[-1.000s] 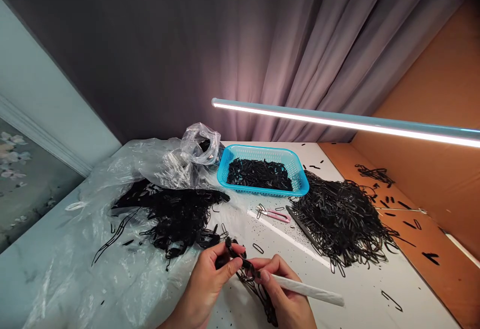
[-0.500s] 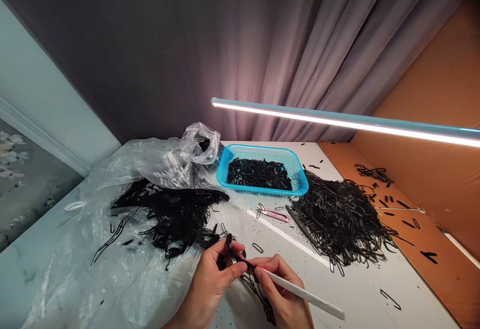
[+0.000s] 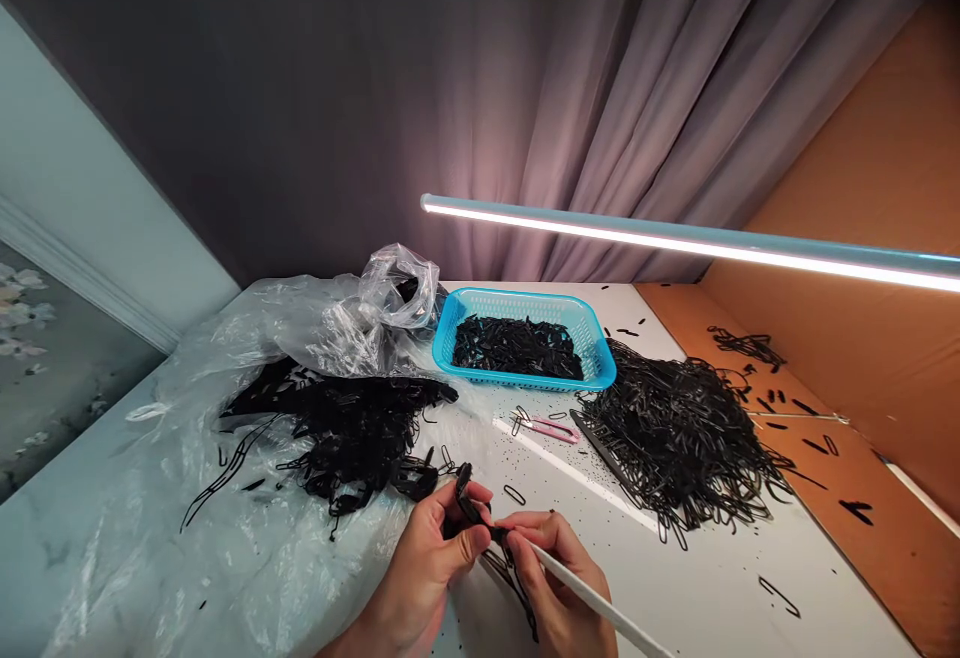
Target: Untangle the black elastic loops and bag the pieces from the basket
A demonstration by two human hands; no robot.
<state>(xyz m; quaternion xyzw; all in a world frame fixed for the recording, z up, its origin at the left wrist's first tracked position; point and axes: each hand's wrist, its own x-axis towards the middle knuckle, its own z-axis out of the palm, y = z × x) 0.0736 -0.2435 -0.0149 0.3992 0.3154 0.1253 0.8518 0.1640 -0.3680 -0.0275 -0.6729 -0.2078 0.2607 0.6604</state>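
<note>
Head cam, looking down at my bench. My left hand (image 3: 431, 563) is pinching one strip of black loops (image 3: 471, 501) between thumb and fingers, top end poking up above my thumb, the rest trailing down between my hands toward the bottom edge. My right hand (image 3: 555, 578) is closed around one thin white tool (image 3: 600, 610), held like a pen, its tip right at the strip where my two hands meet. So both hands are busy: left clamped on the strip, right wrapped on the tool.

Counting the rest: two big black piles. One tangled pile (image 3: 352, 428) sits on the clear plastic sheet (image 3: 150, 498) just left of my hands, the other loose heap (image 3: 679, 428) is off to the right on the white table (image 3: 720, 578). One blue basket (image 3: 600, 363) sits at the back between them, with small black pieces in it. One crumpled clear bag (image 3: 397, 288) is beside the basket's left end. One pink clip (image 3: 551, 428) lies in front of the basket, near the right heap. Single loops are scattered on the table; way too many small bits to count. One light bar (image 3: 675, 238) hangs above it all.
</note>
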